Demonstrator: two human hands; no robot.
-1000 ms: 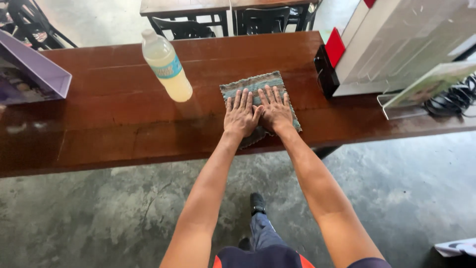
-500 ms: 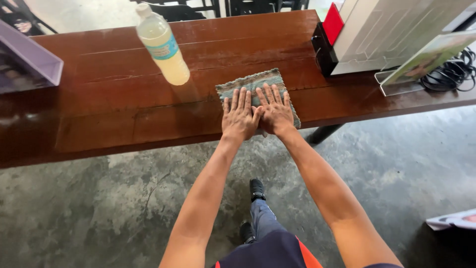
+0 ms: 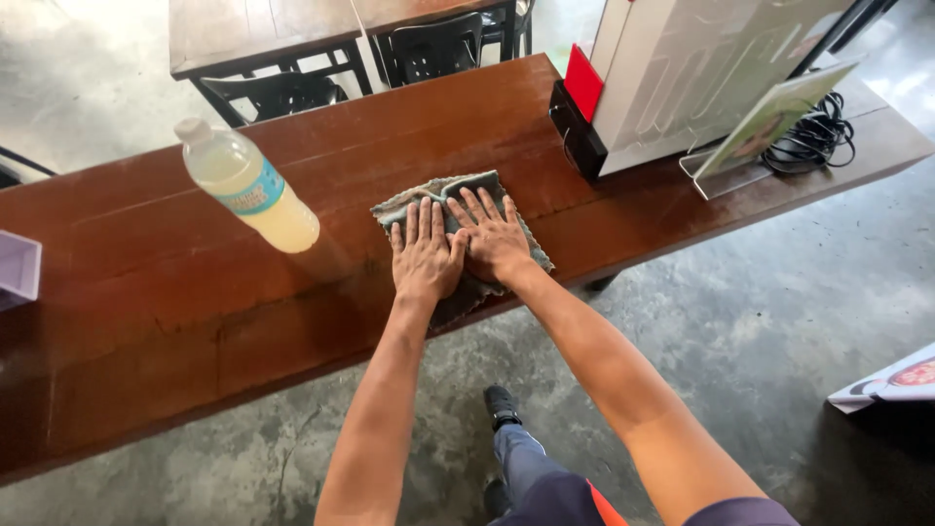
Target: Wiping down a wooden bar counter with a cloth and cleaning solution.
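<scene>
1. The long brown wooden table [image 3: 146,292] is running wide to both sides of the hands, and its near edge is passing just under the wrists; the widest bare stretch is lying off to the left of the left hand.
2. Past the fingertips and to the right, a white box-like stand [image 3: 701,68] with a red and black end is sitting on the table top and closing off that side, so sideways room is looking short there.
3. Beyond that stand, further right, a tilted clear card holder [image 3: 760,127] and a coil of black cable [image 3: 813,141] are crowding the table's far right end.
4. To the left of the left hand, a plastic bottle [image 3: 248,185] of pale liquid is standing near, apart from the cloth; a wide sweep that way is risking a knock, I judge.
5. The grey-green cloth [image 3: 482,190] is lying flat under both palms, its near corner hanging over the table edge.
6. The left hand [image 3: 426,255] and the right hand [image 3: 495,237] are pressing down side by side, fingers spread wide and flat, gripping nothing. Even pressure through both palms is likely keeping the cloth from bunching, and short strokes are suiting the tight right side.
</scene>
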